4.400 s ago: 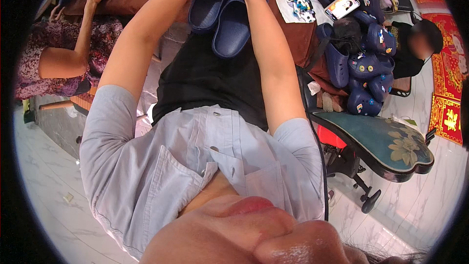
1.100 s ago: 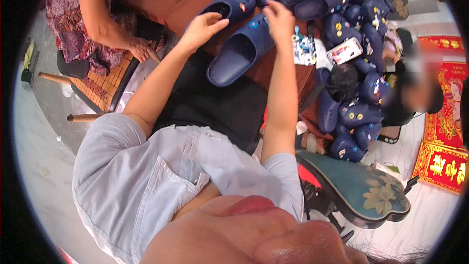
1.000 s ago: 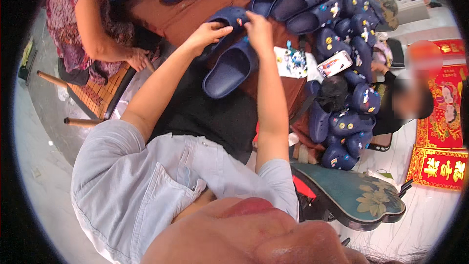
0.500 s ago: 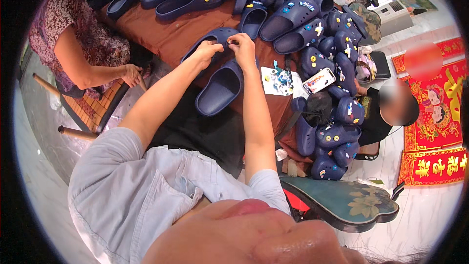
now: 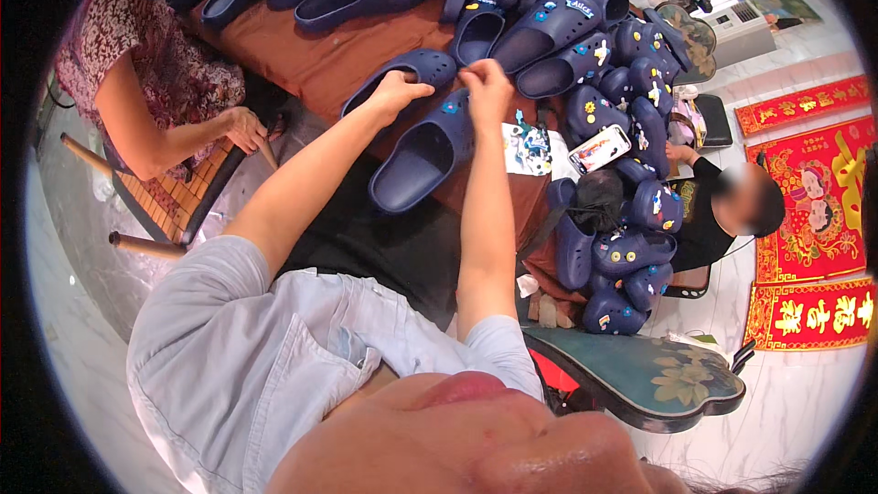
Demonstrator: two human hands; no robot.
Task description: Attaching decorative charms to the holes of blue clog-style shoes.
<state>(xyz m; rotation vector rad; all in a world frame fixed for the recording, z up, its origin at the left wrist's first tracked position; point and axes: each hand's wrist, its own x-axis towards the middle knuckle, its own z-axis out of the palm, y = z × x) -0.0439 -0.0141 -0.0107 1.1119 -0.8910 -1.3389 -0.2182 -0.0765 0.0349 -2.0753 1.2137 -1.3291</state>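
Two navy-blue clogs lie side by side before me on a brown-covered table. My left hand is closed at the side of the farther clog, its thumb pointing right and its other fingers mostly hidden. The nearer clog has its heel toward me and a small blue charm on its toe. Just above that toe, my right hand has its fingers bent together; whatever they pinch is too small to make out. A white sheet of colourful shoe charms lies right of my right wrist.
Many charm-decorated navy clogs crowd the table's far and right sides. A phone rests among them. At left, a person in a patterned top is near a slatted stool. Another person is at right, beyond a green-topped seat.
My hands have moved apart: the right went a little to the right, off the farther clog's toe, and the left shifted slightly right. The blue charm on the nearer clog now shows.
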